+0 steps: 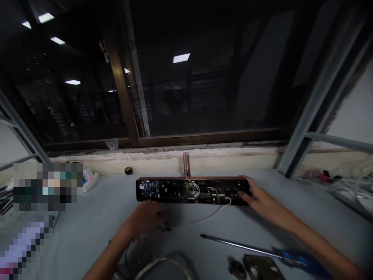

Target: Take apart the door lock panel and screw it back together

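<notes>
A long black housing (175, 190) with a copper-coloured top edge lies on its side on the grey table, its open inside facing me. Inside it are a blue circuit board (150, 189), a round part (190, 189) and several wires. My right hand (253, 196) grips its right end, thumb on the inside and fingers over the top. Below its left end, my left hand (148, 217) is closed low over the table. A thin white cable (201, 221) runs from the housing to its fingertips, which are dim and blurred. A copper-coloured tube (186, 165) stands upright behind the housing.
A long screwdriver (241, 245) with a blue handle lies in front, under my right forearm. Near it are a dark flat block (262, 267) and a small dark round part (237, 268). Looped cable (166, 259) lies at the front. A white power strip (91, 181) sits left.
</notes>
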`<move>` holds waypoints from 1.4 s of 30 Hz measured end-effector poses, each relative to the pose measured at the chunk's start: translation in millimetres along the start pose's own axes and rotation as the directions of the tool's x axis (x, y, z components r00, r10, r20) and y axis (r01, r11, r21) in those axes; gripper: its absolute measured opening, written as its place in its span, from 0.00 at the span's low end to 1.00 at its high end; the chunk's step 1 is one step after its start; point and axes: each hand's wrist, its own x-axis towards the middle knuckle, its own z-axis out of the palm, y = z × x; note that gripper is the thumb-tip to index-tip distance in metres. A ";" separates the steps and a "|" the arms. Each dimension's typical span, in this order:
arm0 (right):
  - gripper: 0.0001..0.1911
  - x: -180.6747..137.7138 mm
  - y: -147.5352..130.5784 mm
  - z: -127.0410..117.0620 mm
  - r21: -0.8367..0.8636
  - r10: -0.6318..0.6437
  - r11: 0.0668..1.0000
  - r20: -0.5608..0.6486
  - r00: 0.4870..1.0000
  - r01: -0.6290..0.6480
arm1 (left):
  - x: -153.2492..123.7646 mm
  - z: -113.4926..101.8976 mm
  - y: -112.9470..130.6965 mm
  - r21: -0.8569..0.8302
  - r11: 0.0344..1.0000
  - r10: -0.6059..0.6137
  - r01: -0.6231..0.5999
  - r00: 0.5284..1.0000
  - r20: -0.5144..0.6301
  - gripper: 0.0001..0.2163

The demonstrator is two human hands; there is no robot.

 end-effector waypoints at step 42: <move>0.26 -1.5 -5.2 -3.3 -0.030 -0.018 0.999 -0.023 1.000 0.017 | -9.1 -9.8 -25.3 -0.109 0.936 0.344 -0.334 0.934 0.091 0.11</move>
